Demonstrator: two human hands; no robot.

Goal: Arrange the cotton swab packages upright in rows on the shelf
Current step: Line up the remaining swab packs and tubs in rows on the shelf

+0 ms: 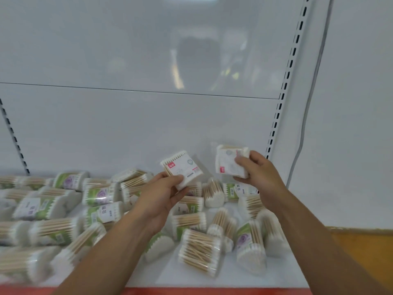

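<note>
Several cotton swab packages (200,252) lie jumbled on their sides across the white shelf (244,282). My left hand (163,194) grips a flat white swab package with a red label (182,169), lifted above the pile and tilted. My right hand (257,169) holds a second white swab package with a red label (228,161), raised near the back wall at the shelf's right end. None of the packages I can see stands upright.
A slotted upright rail (280,99) runs up the back panel on the right, with a grey cable (306,107) beside it. Another slotted rail (14,139) is at the left. The shelf's front edge is red (191,291). An orange surface (361,248) lies lower right.
</note>
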